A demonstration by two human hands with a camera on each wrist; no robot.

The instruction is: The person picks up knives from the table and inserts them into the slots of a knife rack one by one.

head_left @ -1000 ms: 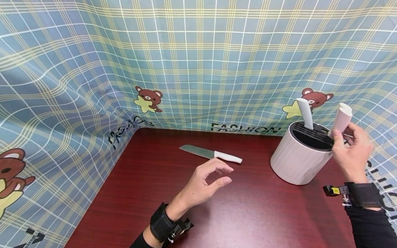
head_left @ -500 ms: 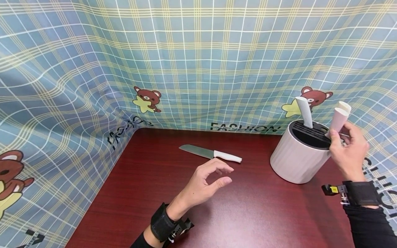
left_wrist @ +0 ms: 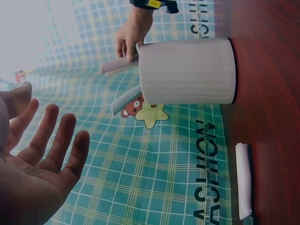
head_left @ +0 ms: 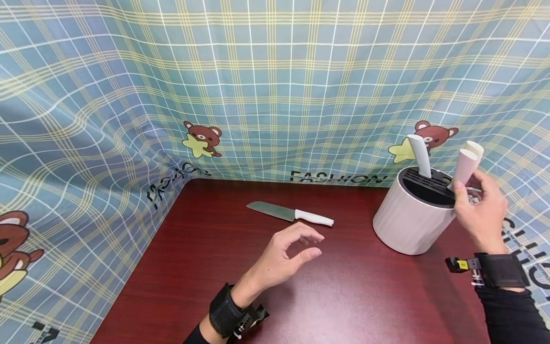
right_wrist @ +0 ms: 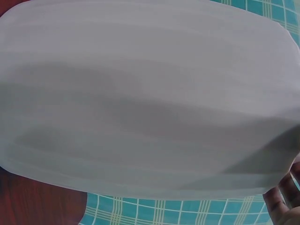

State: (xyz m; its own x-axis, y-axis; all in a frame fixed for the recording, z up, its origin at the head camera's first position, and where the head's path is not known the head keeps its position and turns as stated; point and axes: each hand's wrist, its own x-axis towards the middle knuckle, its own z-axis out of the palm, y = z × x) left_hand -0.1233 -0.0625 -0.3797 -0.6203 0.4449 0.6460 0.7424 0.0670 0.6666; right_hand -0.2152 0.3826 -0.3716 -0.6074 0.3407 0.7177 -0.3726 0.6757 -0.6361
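Note:
My right hand [head_left: 482,210] pinches the base of a pale pink handle [head_left: 465,167], which looks like a knife's, at the right rim of the knife block [head_left: 412,220]. Its blade is hidden. A cream handle [head_left: 475,147] stands close behind it. A pale grey-white handle [head_left: 420,155] sticks up from the block's slotted black top. My left hand [head_left: 283,253] hovers above the table, fingers loosely bent and holding nothing. Just beyond it lies a knife [head_left: 275,210] with a white handle. The block's white wall [right_wrist: 150,103] fills most of the right wrist view.
The dark red table [head_left: 343,296] reaches back to a blue checked cloth [head_left: 275,95] hanging behind and at both sides. Bear pictures and black letters are printed on the cloth.
My right hand and the pink handle have shifted slightly left, so the pink and cream handles stand out more separately. The left hand keeps its pose; the knife lies as before.

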